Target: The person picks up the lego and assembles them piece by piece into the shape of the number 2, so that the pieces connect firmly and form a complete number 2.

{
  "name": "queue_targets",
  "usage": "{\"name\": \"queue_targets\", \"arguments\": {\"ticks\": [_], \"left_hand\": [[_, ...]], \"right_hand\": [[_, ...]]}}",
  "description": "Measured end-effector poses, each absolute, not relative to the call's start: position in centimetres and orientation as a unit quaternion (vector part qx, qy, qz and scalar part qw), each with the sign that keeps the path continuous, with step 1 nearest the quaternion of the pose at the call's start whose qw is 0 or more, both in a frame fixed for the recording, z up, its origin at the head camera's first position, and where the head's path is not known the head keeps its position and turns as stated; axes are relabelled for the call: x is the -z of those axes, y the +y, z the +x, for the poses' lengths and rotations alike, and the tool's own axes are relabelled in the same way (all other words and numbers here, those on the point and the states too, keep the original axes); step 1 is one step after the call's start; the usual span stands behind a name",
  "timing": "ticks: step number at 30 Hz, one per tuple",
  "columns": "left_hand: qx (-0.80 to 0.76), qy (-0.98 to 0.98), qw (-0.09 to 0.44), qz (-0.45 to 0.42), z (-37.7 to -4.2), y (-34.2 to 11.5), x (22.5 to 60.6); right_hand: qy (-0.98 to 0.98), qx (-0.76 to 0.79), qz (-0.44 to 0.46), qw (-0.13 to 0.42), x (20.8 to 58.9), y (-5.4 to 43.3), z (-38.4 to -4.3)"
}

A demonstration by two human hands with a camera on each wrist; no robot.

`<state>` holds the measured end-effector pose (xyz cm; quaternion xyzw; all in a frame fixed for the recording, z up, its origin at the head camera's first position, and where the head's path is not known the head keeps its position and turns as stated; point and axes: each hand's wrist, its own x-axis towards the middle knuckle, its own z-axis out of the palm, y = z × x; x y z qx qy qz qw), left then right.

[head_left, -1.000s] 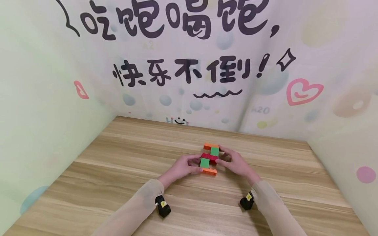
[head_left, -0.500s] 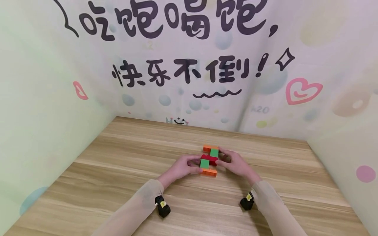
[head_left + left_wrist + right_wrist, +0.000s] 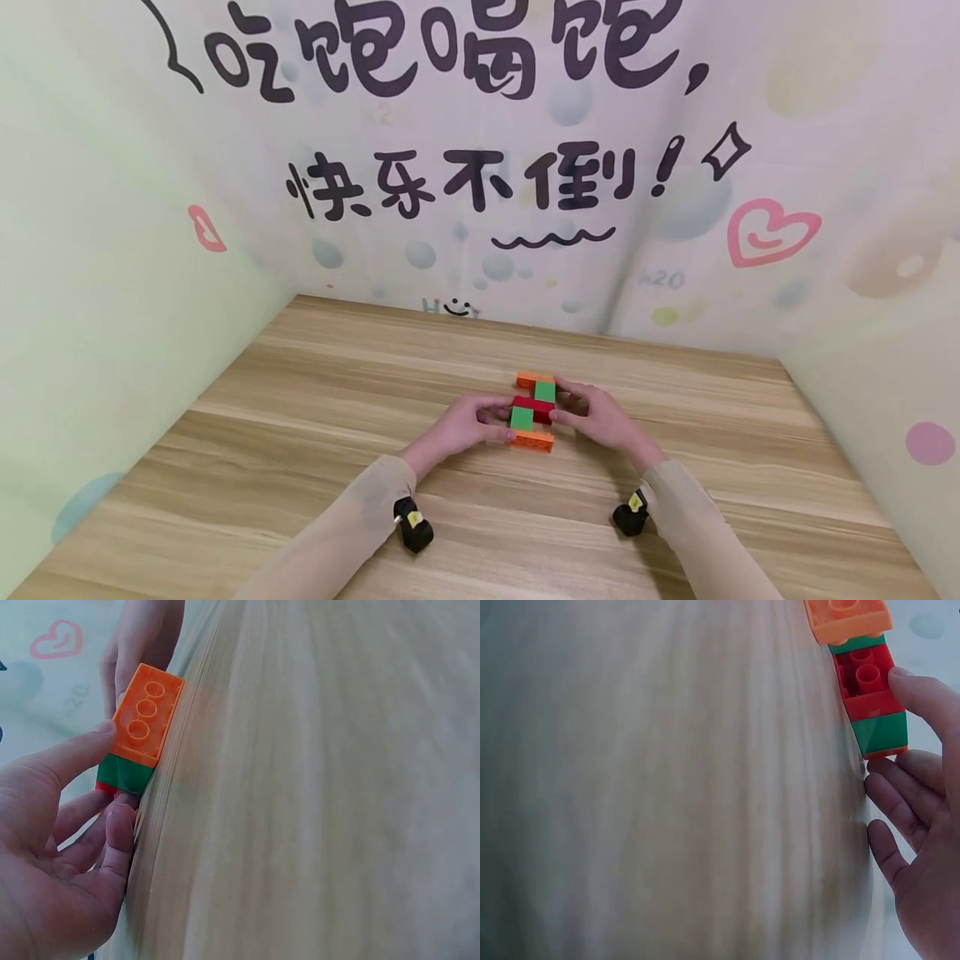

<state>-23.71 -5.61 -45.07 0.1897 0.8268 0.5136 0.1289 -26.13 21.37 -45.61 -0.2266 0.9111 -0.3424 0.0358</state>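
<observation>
A zigzag of joined toy building bricks lies between my hands at the middle of the table. In the head view its near orange brick (image 3: 534, 442) leads to a green brick (image 3: 522, 419), a red brick (image 3: 533, 408), a second green brick (image 3: 545, 391) and a far orange brick (image 3: 527, 380). From the left, my left hand (image 3: 462, 427) grips it, thumb on the near orange brick and fingers by the red one. My right hand (image 3: 602, 417) holds the right side, thumb on the red brick, fingers by the far end. Hollow undersides show in both wrist views.
The wood-grain table (image 3: 360, 367) meets a printed cloth backdrop (image 3: 465, 275) behind, with pale side walls left and right. Black wrist cameras (image 3: 413, 525) hang from both sleeves, close over the table.
The joined bricks have shifted slightly towards me and rolled a little, so more of the near orange brick's underside shows. Both hands keep hold and have barely moved.
</observation>
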Motion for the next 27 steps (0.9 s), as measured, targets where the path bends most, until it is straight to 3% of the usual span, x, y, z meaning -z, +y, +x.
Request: {"name": "queue_targets", "arguments": {"ticks": [27], "left_hand": [[-0.519,0.822,0.143,0.188,-23.96,-5.87,45.40]], "right_hand": [[0.887,0.410,-0.209,0.041,45.60,21.75,-26.24]]}}
